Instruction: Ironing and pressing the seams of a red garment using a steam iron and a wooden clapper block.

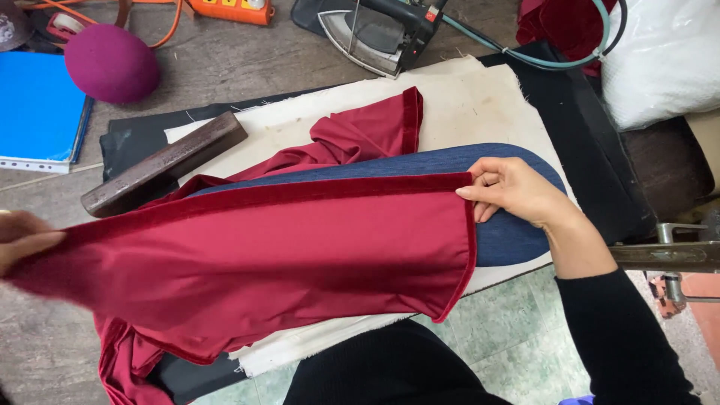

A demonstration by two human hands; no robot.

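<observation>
Illumination is even, soft and diffuse; shadows are faint. The white bag [664,56] at upper right is near overexposure. The left hand [22,238] at the left edge shows motion blur. The frame centre is sharp, with mild wide-angle distortion at the edges.

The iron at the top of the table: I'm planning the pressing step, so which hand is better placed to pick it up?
Probably the right hand. It pinches the red garment's corner on the blue pressing pad, nearer the iron. The left hand holds the far end at the frame's left edge, farther off.
</observation>
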